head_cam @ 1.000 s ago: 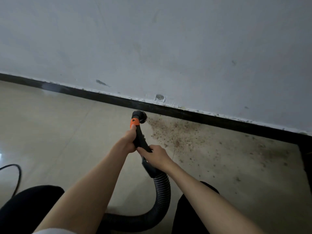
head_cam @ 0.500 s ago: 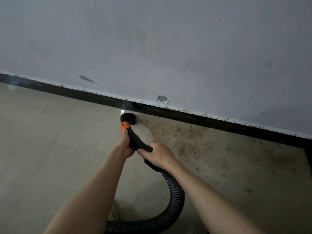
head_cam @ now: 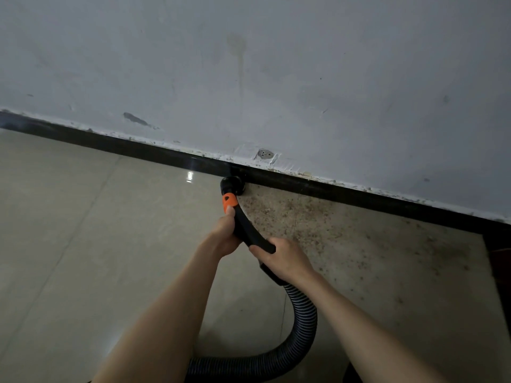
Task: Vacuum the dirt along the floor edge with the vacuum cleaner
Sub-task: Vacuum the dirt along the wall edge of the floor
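Observation:
The vacuum's round black brush nozzle point(head_cam: 232, 185) touches the floor right against the black skirting board point(head_cam: 345, 193). An orange collar point(head_cam: 229, 200) joins it to a curved black handle tube point(head_cam: 247, 227). My left hand point(head_cam: 226, 233) grips the tube just below the collar. My right hand point(head_cam: 284, 258) grips the tube's lower end, where the ribbed black hose point(head_cam: 302, 322) starts and loops down to the frame's bottom. Brown dirt specks point(head_cam: 309, 222) cover the tile to the right of the nozzle, along the wall.
A grey-white wall point(head_cam: 249, 78) with scuffs and a patched round hole point(head_cam: 264, 154) rises above the skirting. Glossy beige tiles point(head_cam: 83, 230) to the left look free of dirt. A dark object point(head_cam: 499, 261) stands at the right edge.
The nozzle has moved from a little out on the floor up against the skirting board, at the left edge of the dirt. Both hands keep their grip. My view has shifted closer.

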Available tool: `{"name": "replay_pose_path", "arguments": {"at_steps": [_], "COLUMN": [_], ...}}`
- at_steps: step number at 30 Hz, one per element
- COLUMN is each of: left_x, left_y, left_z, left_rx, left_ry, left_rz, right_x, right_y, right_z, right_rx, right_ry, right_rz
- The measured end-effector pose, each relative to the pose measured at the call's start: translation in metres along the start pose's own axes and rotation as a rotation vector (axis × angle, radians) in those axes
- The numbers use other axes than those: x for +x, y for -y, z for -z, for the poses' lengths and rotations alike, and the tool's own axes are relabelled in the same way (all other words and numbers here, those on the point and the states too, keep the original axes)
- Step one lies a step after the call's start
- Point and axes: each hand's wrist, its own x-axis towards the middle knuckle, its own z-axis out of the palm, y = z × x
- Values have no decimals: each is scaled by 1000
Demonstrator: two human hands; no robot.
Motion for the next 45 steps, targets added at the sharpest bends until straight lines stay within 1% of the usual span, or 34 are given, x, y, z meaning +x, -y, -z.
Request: {"name": "replay_pose_path", "arguments": {"at_steps": [9, 18, 25, 28, 36, 41, 45], "left_x": [-3, -11, -15, -12, -3, -1, 0], "left_y": [23, 50, 51, 43, 15, -1, 3], "left_z": [-37, -71, -84, -77, -31, 1, 19], "left_rx": [82, 239, 316, 307, 231, 204, 212], "left_ry": [56, 108, 109, 70, -136, -220, -253], "left_rz": [7, 35, 55, 17, -154, -203, -179], "right_x": [-26, -48, -51, -45, -21, -12, -14], "right_y": [-28, -66, -73, -63, -13, 16, 24], "right_z": [8, 6, 7, 7, -2, -11, -19], "right_rx": [165, 256, 325, 363, 274, 182, 175], "right_ry": [-75, -179, -221, -191, -70, -19, 37], "right_rz": [-95, -187, -201, -171, -33, 8, -2]}}
